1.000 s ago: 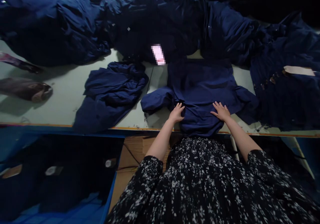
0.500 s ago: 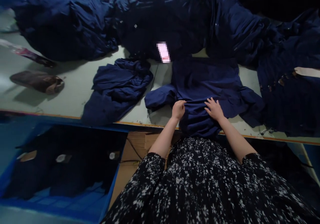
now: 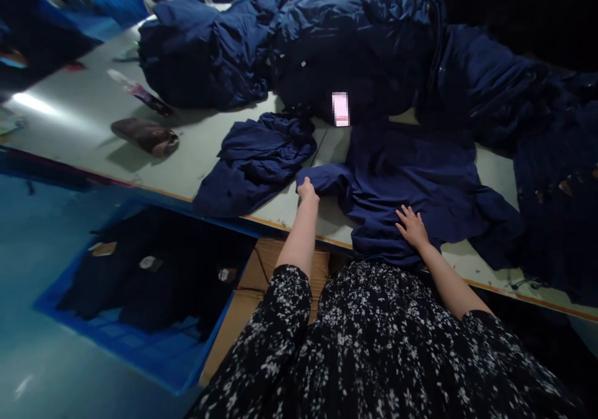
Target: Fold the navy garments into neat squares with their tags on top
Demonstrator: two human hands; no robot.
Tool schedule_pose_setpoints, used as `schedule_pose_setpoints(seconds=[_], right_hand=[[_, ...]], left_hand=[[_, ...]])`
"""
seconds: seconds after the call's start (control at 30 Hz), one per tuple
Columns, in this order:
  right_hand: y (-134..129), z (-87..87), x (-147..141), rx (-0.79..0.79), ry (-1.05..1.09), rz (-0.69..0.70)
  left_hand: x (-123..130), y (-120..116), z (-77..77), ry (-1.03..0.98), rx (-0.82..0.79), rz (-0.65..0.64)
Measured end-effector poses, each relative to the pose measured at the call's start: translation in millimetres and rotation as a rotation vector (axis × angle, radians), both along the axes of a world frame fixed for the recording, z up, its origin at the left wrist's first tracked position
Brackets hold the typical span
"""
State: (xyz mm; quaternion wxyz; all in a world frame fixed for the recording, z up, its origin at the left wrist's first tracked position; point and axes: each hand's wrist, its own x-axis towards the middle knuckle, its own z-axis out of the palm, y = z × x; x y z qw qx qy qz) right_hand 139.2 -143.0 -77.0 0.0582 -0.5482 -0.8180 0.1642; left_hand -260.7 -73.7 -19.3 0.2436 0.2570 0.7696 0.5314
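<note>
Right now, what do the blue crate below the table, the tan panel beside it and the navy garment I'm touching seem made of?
The open blue crate looks like plastic, faintly glossy, with a gridded base. The creased tan panel is probably matte cardboard, by its colour and folds. The navy sleeved garment seems matte cloth, softly wrinkled; fibre unclear.

Pale rectangle (image 3: 341, 109) pixelated, fingertips of left hand (image 3: 307, 190) hidden, dark pile (image 3: 558, 220) cut off right

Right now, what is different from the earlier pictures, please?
The left hand has moved left, off the body of the navy garment, and now grips the end of its sleeve. The camera view has turned left. The right hand stays spread on the garment.
</note>
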Motion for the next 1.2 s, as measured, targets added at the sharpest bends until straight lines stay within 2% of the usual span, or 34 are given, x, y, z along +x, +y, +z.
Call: schedule_pose_setpoints(seconds=[0.1,0.13,0.2,0.27,0.37,0.43,0.47,0.57,0.63,0.77,0.93,1.03,1.2], right_hand=[[-1,-1.3,0,0.004,0.002,0.000],[-1,-1.8,-1,0.004,0.002,0.000],[-1,-2.2,-1,0.009,0.002,0.003],[-1,-1.3,0,0.013,-0.004,0.005],[-1,4.2,-2,-0.004,-0.031,0.006],[2,11.2,-6,-0.012,-0.050,-0.018],[5,15.6,-10,-0.004,-0.050,-0.031],[21,30.5,-30,0.047,0.011,0.021],[37,39.7,-50,0.052,0.070,0.125],[82,51.8,-100,-0.023,0.077,0.253],[135,55.8,-153,-0.082,-0.005,0.335],[154,50.7,-165,-0.123,-0.106,0.336],[165,30.5,-154,-0.184,-0.225,0.288]], left_hand=[[-20,25,29.9,0.180,0.077,0.121],[-26,32,39.1,0.264,0.122,0.109],[-34,44,51.8,0.360,0.189,0.006],[-38,48,53.2,0.323,0.159,-0.062],[-28,36,32.1,0.243,-0.055,0.049],[-10,17,7.5,0.222,-0.220,0.132],[1,6,-5.6,0.186,-0.290,0.126],[38,-23,-38.9,0.137,-0.339,-0.079],[58,-31,-51.9,0.124,-0.311,-0.169],[78,-29,-61.7,-0.013,-0.232,-0.113],[83,-28,-69.2,-0.120,-0.175,-0.098],[81,-35,-73.7,-0.062,-0.234,-0.072],[75,-52,-77.7,-0.042,-0.285,-0.042]])
